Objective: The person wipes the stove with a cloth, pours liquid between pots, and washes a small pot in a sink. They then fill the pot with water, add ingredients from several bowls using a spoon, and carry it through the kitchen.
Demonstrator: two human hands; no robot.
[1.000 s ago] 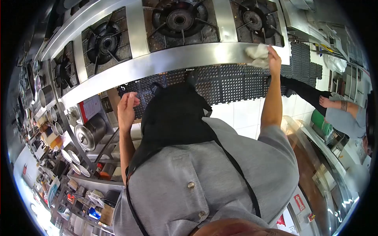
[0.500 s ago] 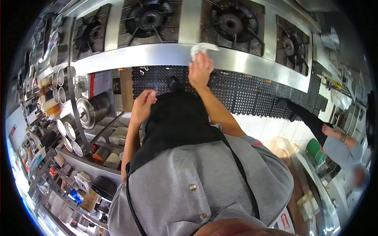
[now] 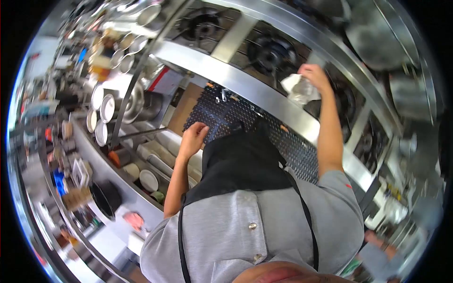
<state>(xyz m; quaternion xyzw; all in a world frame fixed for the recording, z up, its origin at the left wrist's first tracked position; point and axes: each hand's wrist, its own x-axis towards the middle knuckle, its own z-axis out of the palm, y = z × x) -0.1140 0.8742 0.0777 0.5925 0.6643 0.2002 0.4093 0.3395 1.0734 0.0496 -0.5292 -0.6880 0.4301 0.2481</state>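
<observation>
While the head camera looks down over the person's own chest, the following stand in view.

Item 1. Right hand [image 3: 315, 77]: arm stretched forward over the range, fingers closed on a crumpled white cloth [image 3: 296, 89]. The cloth is bunched under the palm and pressed at the near edge of a gas burner [image 3: 270, 51], where the grate meets the steel front rail [image 3: 222, 75].

Item 2. Left hand [image 3: 192, 136]: held in front of the body, fingers loosely curled and apart from everything, nothing in it. It hangs above the black perforated floor mat [image 3: 219, 113], well clear of the range.

Item 3. Gas range: a row of burners set between steel strips. A large steel pot [image 3: 377, 33] stands at the far right.

Item 4. Side shelving on the left: a lidded stockpot [image 3: 137, 101], round steel containers [image 3: 106, 107] and small stores, partly blurred.

Item 5. Clothing: black apron [image 3: 240, 160] over a grey buttoned shirt [image 3: 245, 226].

Item 6. Another person's sleeve, low right [image 3: 377, 257]: blurred, apart from the work.

Step in hand, as judged: wiping down the range, with the cloth now working the rail and burner edge about midway along the row.

Next move, as judged: calls for a steady flat press of the cloth along the steel, with the fingers kept off the grate prongs and the bunched cloth spread so more of it meets the surface. The free hand has no part in it and need only stay clear.
</observation>
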